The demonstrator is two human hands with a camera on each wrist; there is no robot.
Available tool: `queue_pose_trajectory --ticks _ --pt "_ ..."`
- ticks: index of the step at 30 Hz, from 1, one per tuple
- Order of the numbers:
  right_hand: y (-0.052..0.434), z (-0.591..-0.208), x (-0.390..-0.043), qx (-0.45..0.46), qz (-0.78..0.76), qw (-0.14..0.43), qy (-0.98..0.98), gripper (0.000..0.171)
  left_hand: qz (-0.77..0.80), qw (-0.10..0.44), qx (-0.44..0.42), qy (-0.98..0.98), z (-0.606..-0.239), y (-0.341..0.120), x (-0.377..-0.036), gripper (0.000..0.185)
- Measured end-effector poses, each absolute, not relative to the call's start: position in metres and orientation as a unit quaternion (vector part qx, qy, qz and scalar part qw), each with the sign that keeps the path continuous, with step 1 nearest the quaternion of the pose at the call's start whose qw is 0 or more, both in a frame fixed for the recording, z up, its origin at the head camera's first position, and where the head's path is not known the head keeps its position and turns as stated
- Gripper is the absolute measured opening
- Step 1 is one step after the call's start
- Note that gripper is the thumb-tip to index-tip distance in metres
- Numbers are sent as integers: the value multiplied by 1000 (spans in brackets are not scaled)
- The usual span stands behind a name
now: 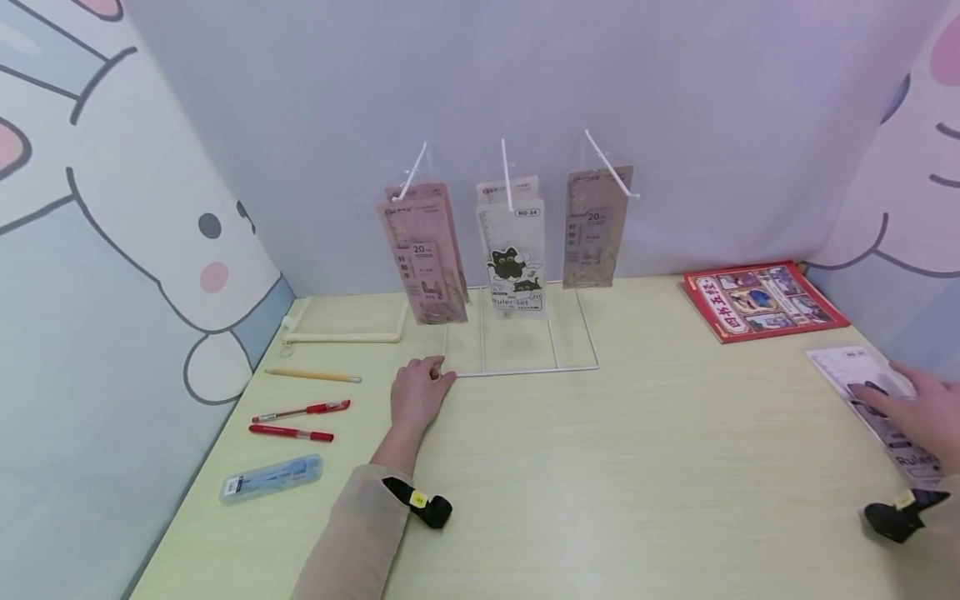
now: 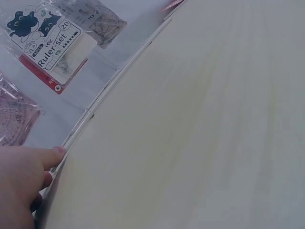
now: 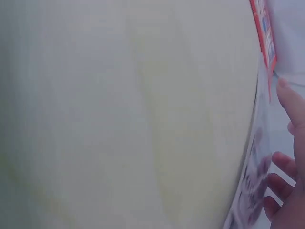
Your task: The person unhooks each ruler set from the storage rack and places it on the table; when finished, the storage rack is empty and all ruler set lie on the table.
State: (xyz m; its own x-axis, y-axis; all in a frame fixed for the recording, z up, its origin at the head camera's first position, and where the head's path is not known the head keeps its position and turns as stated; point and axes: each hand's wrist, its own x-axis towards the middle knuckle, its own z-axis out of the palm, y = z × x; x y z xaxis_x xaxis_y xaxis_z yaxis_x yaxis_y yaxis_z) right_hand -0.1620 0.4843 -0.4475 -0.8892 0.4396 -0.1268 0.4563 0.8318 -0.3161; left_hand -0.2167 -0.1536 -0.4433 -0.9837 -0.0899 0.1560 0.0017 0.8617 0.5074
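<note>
A person's left hand (image 1: 416,396) rests on a pale yellow-green surface (image 1: 637,467), its curled fingers touching the front corner of a white wire display stand (image 1: 525,367); whether they actually grip the wire cannot be told. Just beyond that hand, three packets hang from the stand's white hooks: a pink ruler pack (image 1: 426,254), a clear ruler set with a black cat print (image 1: 514,258), and a brown ruler pack (image 1: 595,227). The right hand (image 1: 918,417), far off at the surface's other edge, lies with relaxed, fairly straight fingers on a loose ruler set packet (image 1: 873,400), pressing it flat rather than grasping it. Beyond the right hand sits a red book (image 1: 761,300). Outward of the left hand lie a pencil (image 1: 311,376), two red pens (image 1: 296,421) and a blue case (image 1: 272,478). Pale walls with cartoon-animal drawings enclose the surface on both sides.
</note>
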Motion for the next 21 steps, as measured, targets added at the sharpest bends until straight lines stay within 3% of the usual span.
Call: queue_pose_trajectory --ticks 9,17,21 --pt "432 -419 -190 117 -195 -40 973 94 -262 93 20 -960 -441 -154 -214 41" --pt "349 -404 -243 4 -302 -19 953 94 -266 84 27 -960 -441 -154 -214 41" --pt "308 -393 -263 -50 -318 -40 946 87 -270 80 26 -959 -440 -153 -215 42"
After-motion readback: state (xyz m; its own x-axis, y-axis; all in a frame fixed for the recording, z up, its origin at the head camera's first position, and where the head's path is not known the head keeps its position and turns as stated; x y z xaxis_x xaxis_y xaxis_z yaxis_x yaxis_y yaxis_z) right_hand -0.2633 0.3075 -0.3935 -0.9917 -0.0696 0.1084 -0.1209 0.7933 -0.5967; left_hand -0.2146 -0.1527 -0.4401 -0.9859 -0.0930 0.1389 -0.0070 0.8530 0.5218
